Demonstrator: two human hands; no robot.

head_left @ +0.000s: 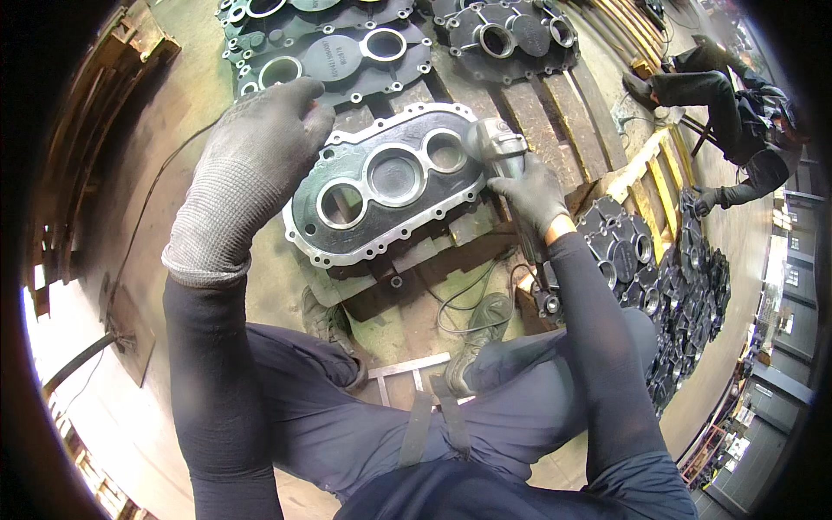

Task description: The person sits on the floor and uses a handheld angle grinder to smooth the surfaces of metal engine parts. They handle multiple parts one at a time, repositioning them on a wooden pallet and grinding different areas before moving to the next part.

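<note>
A cast metal cover [299, 217] with a bright machined rim, dark face and three round bores lies on a wooden pallet before me. My right hand [535, 198], in a grey glove, is wrapped round an angle grinder [503, 146], whose silver head is at the cover's right end. Whether its disc touches the rim I cannot tell. Above the cover's left end is my left hand [260, 143], also gloved, with its fingers curled in. Anything inside those fingers is hidden.
More dark cast covers [342, 65] lie on the pallet [568, 113] at the back. To the right, many castings [685, 303] are piled up. A co-worker [737, 113] sits beyond them. A cable [472, 299] loops near my boots [485, 325]. Stacked wood [87, 113] stands far left.
</note>
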